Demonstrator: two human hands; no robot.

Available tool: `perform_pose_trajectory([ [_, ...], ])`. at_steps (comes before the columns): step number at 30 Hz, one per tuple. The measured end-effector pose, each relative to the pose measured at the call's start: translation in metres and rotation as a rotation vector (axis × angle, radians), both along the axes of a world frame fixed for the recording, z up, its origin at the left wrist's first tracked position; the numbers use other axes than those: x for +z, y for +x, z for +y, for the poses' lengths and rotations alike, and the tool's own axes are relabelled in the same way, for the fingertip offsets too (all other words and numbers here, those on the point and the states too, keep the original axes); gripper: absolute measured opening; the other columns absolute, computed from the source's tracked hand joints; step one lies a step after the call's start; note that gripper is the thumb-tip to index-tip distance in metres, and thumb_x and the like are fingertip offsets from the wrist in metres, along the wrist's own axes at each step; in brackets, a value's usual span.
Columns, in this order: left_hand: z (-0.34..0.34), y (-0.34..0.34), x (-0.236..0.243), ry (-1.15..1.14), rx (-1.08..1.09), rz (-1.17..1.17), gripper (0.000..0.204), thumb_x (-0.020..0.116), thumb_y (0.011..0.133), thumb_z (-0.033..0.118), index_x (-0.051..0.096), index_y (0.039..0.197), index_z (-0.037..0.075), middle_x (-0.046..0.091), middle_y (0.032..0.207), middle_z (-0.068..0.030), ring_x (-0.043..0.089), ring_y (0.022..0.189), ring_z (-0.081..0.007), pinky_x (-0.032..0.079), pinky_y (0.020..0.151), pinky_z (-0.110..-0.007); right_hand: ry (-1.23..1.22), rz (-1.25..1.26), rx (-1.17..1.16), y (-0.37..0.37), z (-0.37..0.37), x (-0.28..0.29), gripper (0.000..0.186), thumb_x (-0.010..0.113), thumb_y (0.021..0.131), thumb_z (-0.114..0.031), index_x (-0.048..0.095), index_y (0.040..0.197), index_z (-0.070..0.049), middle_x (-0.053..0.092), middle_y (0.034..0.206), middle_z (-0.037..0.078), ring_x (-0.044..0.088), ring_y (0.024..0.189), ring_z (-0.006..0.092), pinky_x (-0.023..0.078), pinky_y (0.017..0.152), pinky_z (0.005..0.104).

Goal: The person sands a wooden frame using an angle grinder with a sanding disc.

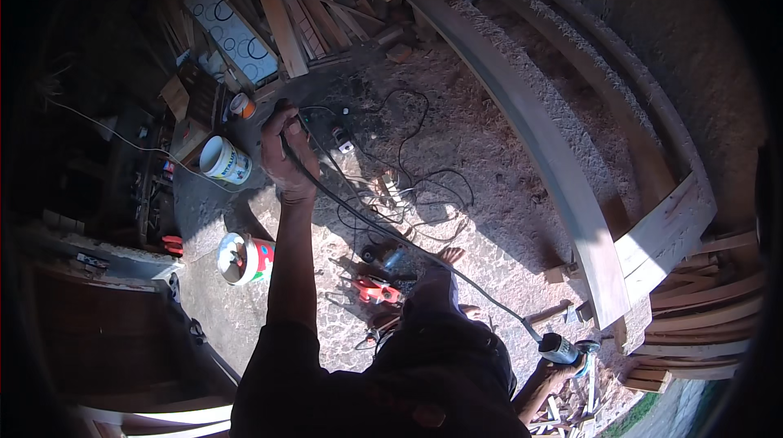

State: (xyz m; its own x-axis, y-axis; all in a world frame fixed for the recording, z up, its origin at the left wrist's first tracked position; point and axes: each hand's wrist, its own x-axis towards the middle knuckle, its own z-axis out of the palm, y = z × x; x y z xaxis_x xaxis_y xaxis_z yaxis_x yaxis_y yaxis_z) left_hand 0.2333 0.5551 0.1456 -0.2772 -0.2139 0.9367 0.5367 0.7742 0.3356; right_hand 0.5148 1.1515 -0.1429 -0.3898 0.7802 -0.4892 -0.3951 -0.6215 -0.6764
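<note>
My left hand [287, 157] is raised over the middle of the floor, its fingers closed on a dark power cord [351, 210]. The cord runs down and rightward to a cylindrical power tool [559, 350] with a disc head, which looks like an angle grinder. My right hand [559, 373] grips that tool low at the right, beside the end of a long wooden frame [563, 193] lying on the sawdust-strewn floor. More cords lie tangled on the ground below my left hand.
Buckets [224, 159] [257, 263] stand at the left. A red tool [375, 289] lies by my bare foot [450, 256]. Planks [277, 10] lean at the back; more boards [701, 324] are piled at the right. A dark wooden panel [114, 332] is at the lower left.
</note>
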Motion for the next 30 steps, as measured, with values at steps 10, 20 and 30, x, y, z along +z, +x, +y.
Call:
perform_pose_trajectory([
  [10, 0.01, 0.048, -0.064, 0.091, 0.134, -0.347, 0.018, 0.059, 0.103, 0.009, 0.063, 0.119, 0.002, 0.073, 0.105, -0.0139, 0.071, 0.094, -0.0187, 0.054, 0.083, -0.03, 0.262, -0.063, 0.004, 0.026, 0.025, 0.035, 0.039, 0.061, 0.094, -0.043, 0.065, 0.109, -0.008, 0.068, 0.103, 0.01, 0.068, 0.091, 0.0267, 0.057, 0.086, 0.0445],
  [20, -0.147, 0.063, -0.05, 0.692, -0.058, -0.394, 0.022, 0.056, 0.103, 0.004, 0.061, 0.125, 0.002, 0.07, 0.121, -0.0119, 0.066, 0.114, -0.0188, 0.051, 0.096, -0.035, 0.381, -0.073, 0.092, 0.038, 0.077, 0.067, 0.048, 0.055, 0.098, -0.044, 0.063, 0.124, -0.005, 0.068, 0.112, 0.016, 0.069, 0.098, 0.0299, 0.058, 0.09, 0.0462],
  [30, -0.129, 0.106, 0.137, 0.765, -0.208, 0.053, 0.035, 0.049, 0.105, 0.015, 0.053, 0.133, -0.006, 0.06, 0.137, -0.0251, 0.06, 0.128, -0.032, 0.054, 0.104, -0.041, 0.404, 0.168, 0.525, -0.078, 0.031, 0.18, 0.055, 0.058, 0.096, -0.033, 0.053, 0.133, 0.008, 0.065, 0.111, 0.024, 0.067, 0.088, 0.0315, 0.058, 0.072, 0.0383],
])
